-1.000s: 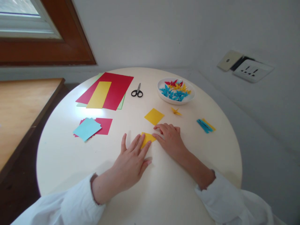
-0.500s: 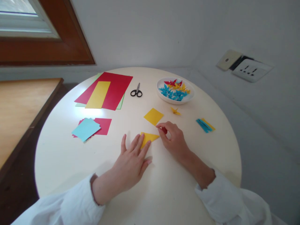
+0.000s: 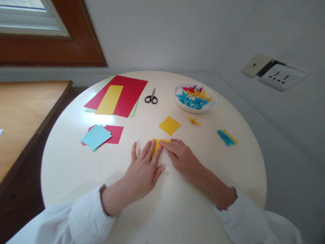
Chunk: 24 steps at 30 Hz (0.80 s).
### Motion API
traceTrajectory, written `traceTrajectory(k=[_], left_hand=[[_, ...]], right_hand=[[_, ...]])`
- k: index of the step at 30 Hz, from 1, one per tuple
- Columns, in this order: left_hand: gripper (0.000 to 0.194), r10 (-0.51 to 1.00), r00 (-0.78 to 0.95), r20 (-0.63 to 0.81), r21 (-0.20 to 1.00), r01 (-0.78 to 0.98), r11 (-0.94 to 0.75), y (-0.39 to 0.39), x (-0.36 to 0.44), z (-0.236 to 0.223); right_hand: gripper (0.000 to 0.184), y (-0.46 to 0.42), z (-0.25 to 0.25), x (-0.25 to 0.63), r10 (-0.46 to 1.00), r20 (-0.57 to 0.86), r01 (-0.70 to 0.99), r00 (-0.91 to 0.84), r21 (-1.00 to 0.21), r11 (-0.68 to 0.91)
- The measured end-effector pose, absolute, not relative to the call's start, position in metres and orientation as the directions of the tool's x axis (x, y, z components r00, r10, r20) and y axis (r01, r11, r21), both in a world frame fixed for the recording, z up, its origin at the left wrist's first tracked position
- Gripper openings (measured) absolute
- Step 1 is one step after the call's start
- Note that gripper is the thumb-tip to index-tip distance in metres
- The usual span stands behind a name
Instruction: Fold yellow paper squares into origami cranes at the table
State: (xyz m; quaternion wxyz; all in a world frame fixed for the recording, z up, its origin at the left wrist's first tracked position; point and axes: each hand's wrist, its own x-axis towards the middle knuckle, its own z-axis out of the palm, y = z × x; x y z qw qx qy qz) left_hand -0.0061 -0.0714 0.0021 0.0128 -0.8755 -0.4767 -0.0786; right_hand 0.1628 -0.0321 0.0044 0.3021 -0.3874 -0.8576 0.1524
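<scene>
yellow paper (image 3: pixel 156 146), folded, lying flat, partly covered

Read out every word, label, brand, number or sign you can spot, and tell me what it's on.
None: I can read no text anywhere.
Folded yellow paper, red sheet, white dish: no lettering visible.
Scissors, wall socket: any small marking is too tiny or blurred to read.

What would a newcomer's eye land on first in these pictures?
Probably the shallow round white dish of folded red, yellow and blue paper figures, towards the back right of the round white table. Next, the large red paper sheet, back left, under a yellow paper strip. Centrally, the left hand and right hand touch a small folded yellow paper.
</scene>
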Motion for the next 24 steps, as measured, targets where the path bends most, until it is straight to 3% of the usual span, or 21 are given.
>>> traceTrajectory(k=[24], left_hand=[[0.032,0.816,0.530,0.233,-0.023,0.841,-0.540,-0.084,-0.007,0.031]], right_hand=[[0.041,-0.030,0.008,0.167,0.800,0.328,0.614,-0.502,-0.516,0.597]])
